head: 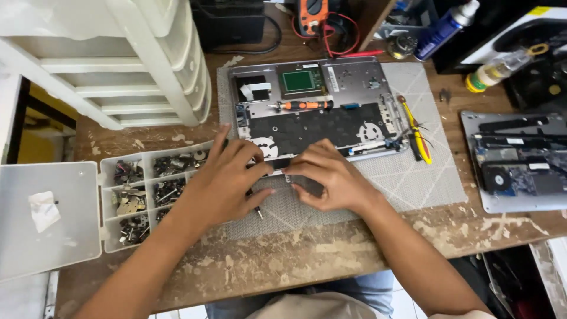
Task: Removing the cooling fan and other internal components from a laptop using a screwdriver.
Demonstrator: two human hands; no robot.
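Both hands work at the near edge of an opened laptop chassis (313, 112) lying on a grey mat (413, 177); the left hand (221, 177) rests with fingers bent over the edge, and a thin dark tool (255, 207), probably a small screwdriver, pokes out below its thumb, so it seems pinched between thumb and fingers, though the grip itself is hidden; the right hand (328, 174) curls its fingertips onto a small dark strip (282, 164) at the chassis rim, just between the two hands, pressing or steadying it rather than lifting. By my reading the step in hand is seating or freeing that small part at the front edge; the following move would call for a fine, steady tip placement and a light hold. Left of the left hand stands an open compartment box of screws (147, 195), near enough to reach; beyond the fingers, on the chassis, lies an orange-handled screwdriver (301, 105); right of the right hand lie yellow-handled pliers (418, 133), and farther right a second opened laptop (520, 159).
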